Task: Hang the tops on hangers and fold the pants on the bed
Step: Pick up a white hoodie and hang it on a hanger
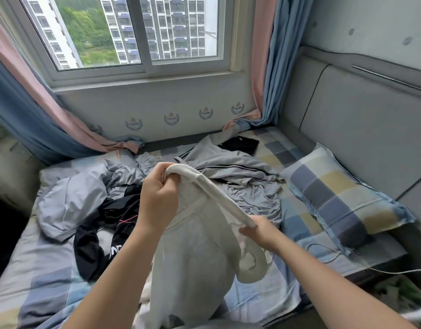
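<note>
Your left hand (157, 198) is raised at the centre of the frame, its back toward you, fingers curled tight round the ribbed edge of the white garment (195, 262). Your left forearm rises to it from the bottom edge, left of centre. Your right hand (259, 230) sits lower and to the right, pinching the same edge. Your right forearm runs in from the lower right corner. Both forearms are bare.

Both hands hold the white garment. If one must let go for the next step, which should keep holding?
Left, probably: the left hand grips the white garment at its highest point, so the cloth hangs from it. The right hand pinches the edge lower down.
</note>
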